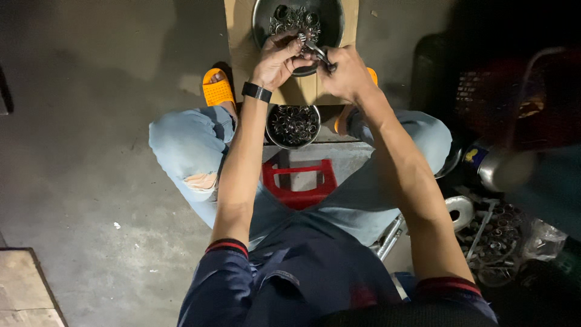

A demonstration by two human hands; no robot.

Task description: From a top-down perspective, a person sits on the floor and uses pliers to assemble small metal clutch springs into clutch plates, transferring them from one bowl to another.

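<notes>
My left hand (279, 60) and my right hand (346, 74) meet over the near rim of a large metal bowl (261, 18) filled with several small metal rings. Both hands pinch a small dark metal piece (316, 51) between their fingertips. A black band sits on my left wrist. A smaller metal bowl (294, 125), also holding several metal rings, stands between my knees, below the hands.
The large bowl rests on a cardboard sheet (239, 36) on the concrete floor. I sit on a red plastic stool (299, 181), wearing orange sandals (216, 89). Metal parts, a tape roll (461, 209) and a dark crate (484, 97) crowd the right side.
</notes>
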